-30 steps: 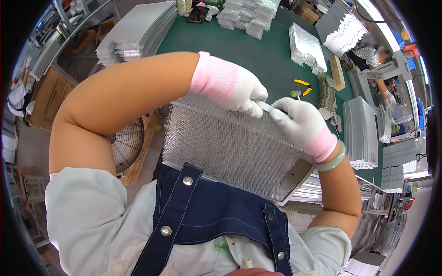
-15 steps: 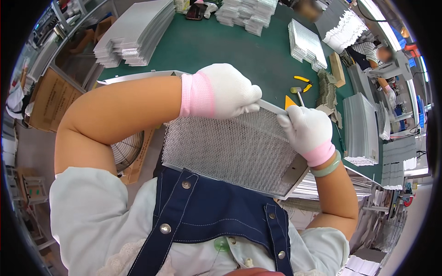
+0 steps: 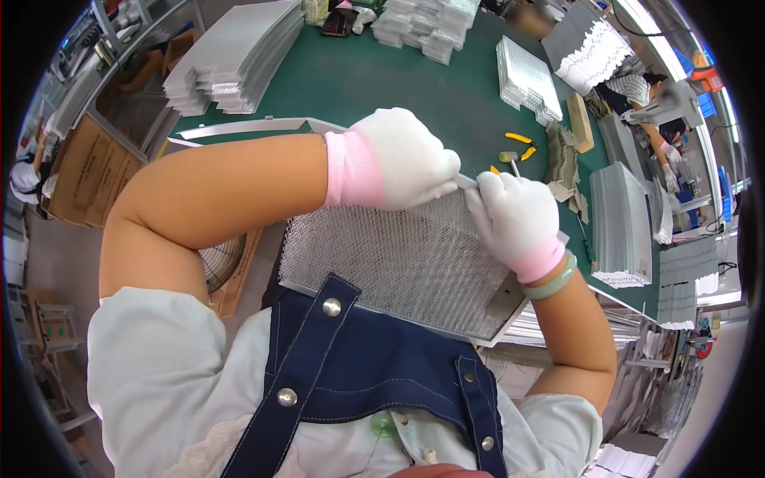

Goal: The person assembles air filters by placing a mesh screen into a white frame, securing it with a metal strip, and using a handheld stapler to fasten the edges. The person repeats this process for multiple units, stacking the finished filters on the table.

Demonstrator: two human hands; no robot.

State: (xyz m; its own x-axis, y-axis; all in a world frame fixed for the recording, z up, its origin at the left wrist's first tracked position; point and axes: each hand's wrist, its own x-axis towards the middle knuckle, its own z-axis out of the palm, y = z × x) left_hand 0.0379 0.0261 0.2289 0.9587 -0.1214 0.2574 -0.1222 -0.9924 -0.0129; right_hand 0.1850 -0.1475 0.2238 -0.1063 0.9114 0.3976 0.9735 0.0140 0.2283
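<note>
A silvery metal-mesh filter panel [image 3: 390, 263] with a thin pale metal frame leans against my apron, its far edge over the green table. My left hand [image 3: 406, 159], in a white glove with a pink cuff, has its fingers closed on the far frame strip [image 3: 466, 182]. Close beside it, my right hand [image 3: 511, 213], gloved the same way, pinches that strip near the panel's far right corner. Only a short piece of frame shows between the two hands. My fingertips are partly hidden behind the gloves' knuckles.
Yellow-handled pliers [image 3: 522, 145] and a small hammer [image 3: 510, 158] lie beyond my right hand. Stacks of mesh sheets [image 3: 231, 60] stand at the far left and along the right [image 3: 621, 227]. A wooden block [image 3: 581, 122] lies at right. Another person [image 3: 637, 92] works at far right.
My right hand has slid left along the frame strip, and my left hand has shifted slightly right, so the gap between them is smaller. The panel has moved slightly left.
</note>
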